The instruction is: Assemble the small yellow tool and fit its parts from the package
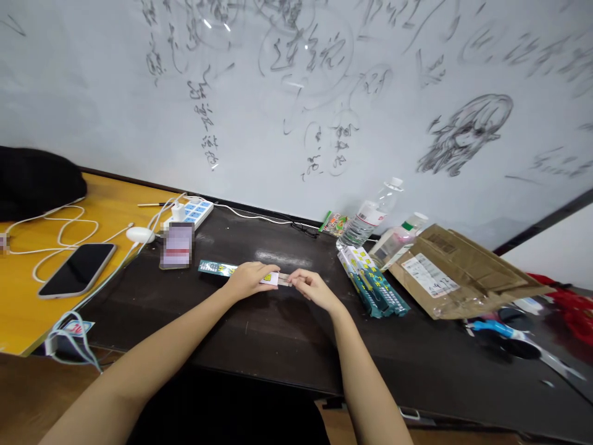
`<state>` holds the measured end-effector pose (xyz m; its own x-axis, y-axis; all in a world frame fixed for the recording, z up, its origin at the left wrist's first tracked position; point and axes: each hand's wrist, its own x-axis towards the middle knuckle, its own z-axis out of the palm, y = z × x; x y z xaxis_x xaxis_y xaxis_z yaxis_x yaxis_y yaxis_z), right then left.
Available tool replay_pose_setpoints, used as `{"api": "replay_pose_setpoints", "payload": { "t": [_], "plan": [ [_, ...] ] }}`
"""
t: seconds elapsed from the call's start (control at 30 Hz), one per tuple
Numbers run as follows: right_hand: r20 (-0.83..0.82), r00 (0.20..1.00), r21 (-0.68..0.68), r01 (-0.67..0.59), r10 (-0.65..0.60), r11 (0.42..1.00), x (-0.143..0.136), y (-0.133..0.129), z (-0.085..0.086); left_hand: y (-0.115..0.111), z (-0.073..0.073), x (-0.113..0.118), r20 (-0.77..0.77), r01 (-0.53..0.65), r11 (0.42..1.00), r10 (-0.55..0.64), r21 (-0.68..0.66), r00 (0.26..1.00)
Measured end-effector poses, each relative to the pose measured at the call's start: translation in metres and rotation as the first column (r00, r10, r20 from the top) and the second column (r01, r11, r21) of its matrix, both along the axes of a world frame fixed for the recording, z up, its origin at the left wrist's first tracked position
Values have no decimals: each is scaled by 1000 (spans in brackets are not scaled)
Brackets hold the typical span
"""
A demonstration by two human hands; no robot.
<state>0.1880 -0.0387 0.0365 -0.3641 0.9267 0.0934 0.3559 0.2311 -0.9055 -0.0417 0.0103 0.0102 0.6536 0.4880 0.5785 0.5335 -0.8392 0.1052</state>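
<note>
Both hands meet at the middle of the dark counter (278,334). Left hand (248,279) lies over a long teal packet (217,269) flat on the counter, fingers pinching its white end. Right hand (312,286) is just beside it, fingertips closed on a small grey piece (283,279) at that same end; what it is, too small to tell. Hands nearly touching, both clamped.

Right of the hands: a stack of similar teal packets (375,284), near but apart. Behind them two plastic bottles (368,219) lying tilted, and a flattened cardboard box (458,269). Left: power strip (192,211) with white cables, a phone (78,269) face up on the yellow counter part (18,321). Scribbled whiteboard wall (296,93) behind.
</note>
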Motion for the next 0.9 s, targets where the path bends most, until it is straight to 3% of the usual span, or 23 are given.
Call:
{"api": "replay_pose_setpoints", "payload": {
  "t": [0.17, 0.43, 0.7, 0.9],
  "plan": [
    [17, 1000, 10, -20, 20, 1000, -5, -1, 0, -1, 0, 0, 6, 3, 1000, -3, 20, 1000],
    [-78, 988, 2, 135, -135, 991, -18, 4, -10, 0, -2, 0, -9, -3, 1000, 3, 21, 1000],
    [-110, 993, 11, 36, -35, 999, -25, 9, -26, -1, 0, 0, -26, 25, 1000, -25, 1, 999],
    [-51, 997, 44, 64, -61, 997, -13, 10, -22, -1, 2, 0, -17, 11, 1000, -11, 1, 1000]
  ]
}}
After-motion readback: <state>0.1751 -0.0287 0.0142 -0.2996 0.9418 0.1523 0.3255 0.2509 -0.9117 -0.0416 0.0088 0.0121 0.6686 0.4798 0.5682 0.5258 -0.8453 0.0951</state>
